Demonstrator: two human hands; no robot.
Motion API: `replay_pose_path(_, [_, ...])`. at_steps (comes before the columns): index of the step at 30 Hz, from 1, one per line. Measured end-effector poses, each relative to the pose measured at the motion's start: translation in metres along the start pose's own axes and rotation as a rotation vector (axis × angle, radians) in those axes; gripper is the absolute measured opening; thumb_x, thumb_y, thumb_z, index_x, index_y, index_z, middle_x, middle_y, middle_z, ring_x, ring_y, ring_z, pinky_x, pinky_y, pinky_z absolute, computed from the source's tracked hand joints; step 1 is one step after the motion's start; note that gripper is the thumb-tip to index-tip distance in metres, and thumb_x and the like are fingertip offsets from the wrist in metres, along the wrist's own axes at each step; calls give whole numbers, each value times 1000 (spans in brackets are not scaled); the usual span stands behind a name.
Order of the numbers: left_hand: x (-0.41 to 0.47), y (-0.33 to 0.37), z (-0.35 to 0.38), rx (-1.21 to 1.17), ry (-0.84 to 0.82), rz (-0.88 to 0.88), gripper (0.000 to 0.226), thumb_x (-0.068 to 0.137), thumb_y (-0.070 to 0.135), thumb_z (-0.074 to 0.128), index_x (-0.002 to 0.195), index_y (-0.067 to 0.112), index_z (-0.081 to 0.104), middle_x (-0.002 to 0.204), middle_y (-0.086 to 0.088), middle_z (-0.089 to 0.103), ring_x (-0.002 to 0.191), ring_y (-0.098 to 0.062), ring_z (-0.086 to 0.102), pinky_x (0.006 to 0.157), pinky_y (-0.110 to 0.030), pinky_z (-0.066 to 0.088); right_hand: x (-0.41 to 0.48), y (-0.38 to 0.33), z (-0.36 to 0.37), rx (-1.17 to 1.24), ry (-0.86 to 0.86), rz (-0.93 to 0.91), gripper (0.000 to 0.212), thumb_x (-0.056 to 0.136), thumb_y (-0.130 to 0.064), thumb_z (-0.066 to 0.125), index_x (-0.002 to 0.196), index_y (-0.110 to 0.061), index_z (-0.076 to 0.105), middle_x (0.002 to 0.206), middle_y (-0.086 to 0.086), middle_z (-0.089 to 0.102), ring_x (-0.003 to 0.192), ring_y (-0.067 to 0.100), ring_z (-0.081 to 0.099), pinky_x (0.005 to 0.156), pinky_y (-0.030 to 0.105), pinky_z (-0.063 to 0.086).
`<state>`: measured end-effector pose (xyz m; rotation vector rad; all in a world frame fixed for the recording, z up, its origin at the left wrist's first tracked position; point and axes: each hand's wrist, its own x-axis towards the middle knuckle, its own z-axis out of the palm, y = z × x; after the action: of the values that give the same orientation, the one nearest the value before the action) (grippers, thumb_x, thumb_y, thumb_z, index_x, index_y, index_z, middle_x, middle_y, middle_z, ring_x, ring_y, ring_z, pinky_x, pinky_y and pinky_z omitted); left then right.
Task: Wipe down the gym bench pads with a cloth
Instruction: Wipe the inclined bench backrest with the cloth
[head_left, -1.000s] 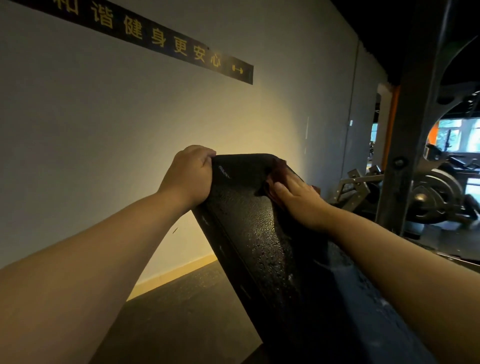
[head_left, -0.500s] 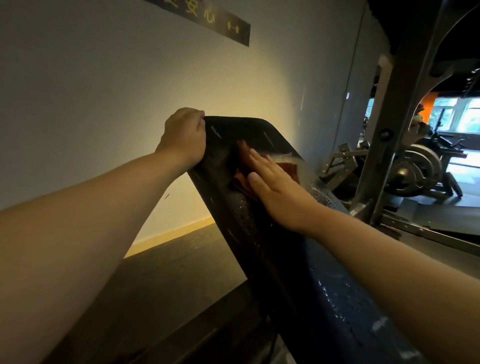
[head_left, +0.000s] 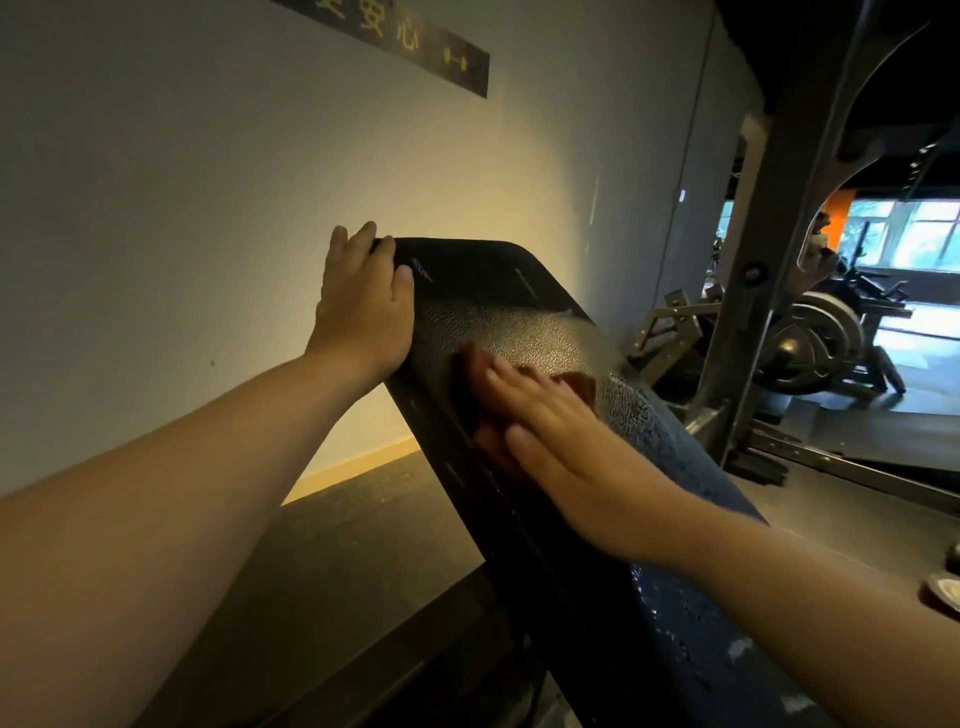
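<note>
— Where do we have the cloth (head_left: 577, 385)?
— Under our right hand (head_left: 563, 447), on the sloping face of the bench pad (head_left: 519, 312), a little below its top edge. Our fingers lie straight and slightly spread, pressing it flat.
— And our left hand (head_left: 363, 306)?
— With the arm stretched out, it grips the pad's upper left corner, fingers curled over the edge and thumb on the face. We see droplets (head_left: 631, 410) right of the cloth.
</note>
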<state>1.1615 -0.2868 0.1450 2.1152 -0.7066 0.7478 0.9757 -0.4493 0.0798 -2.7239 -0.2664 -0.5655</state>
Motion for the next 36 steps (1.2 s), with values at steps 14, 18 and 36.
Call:
replay_pose_path(14, [-6, 22, -1, 323, -76, 127, 54, 104, 12, 38, 153, -2, 20, 165, -16, 9, 152, -33, 2, 123, -46, 6, -47, 9, 3, 55, 8, 14, 54, 106, -43, 28, 157, -45, 10, 160, -35, -2, 145, -13, -14, 114, 12, -9])
replay_pose_path(18, [-9, 28, 6, 295, -76, 123, 48, 104, 15, 39, 147, -6, 33, 158, -22, 23, 146, -40, 18, 121, -48, 15, -35, 87, -22, -6, 67, 242, 57, 106, -45, 30, 159, -39, 8, 167, -17, 6, 154, 10, 0, 126, 41, 3])
replay_pose_path(36, [-27, 58, 12, 278, -474, 624, 36, 102, 27, 48, 136, 30, 59, 143, 13, 52, 133, -10, 44, 109, -34, 34, -32, 87, -16, 57, 211, 464, 54, 109, -38, 30, 160, -29, 14, 167, -8, 7, 154, 17, -2, 117, 30, -4])
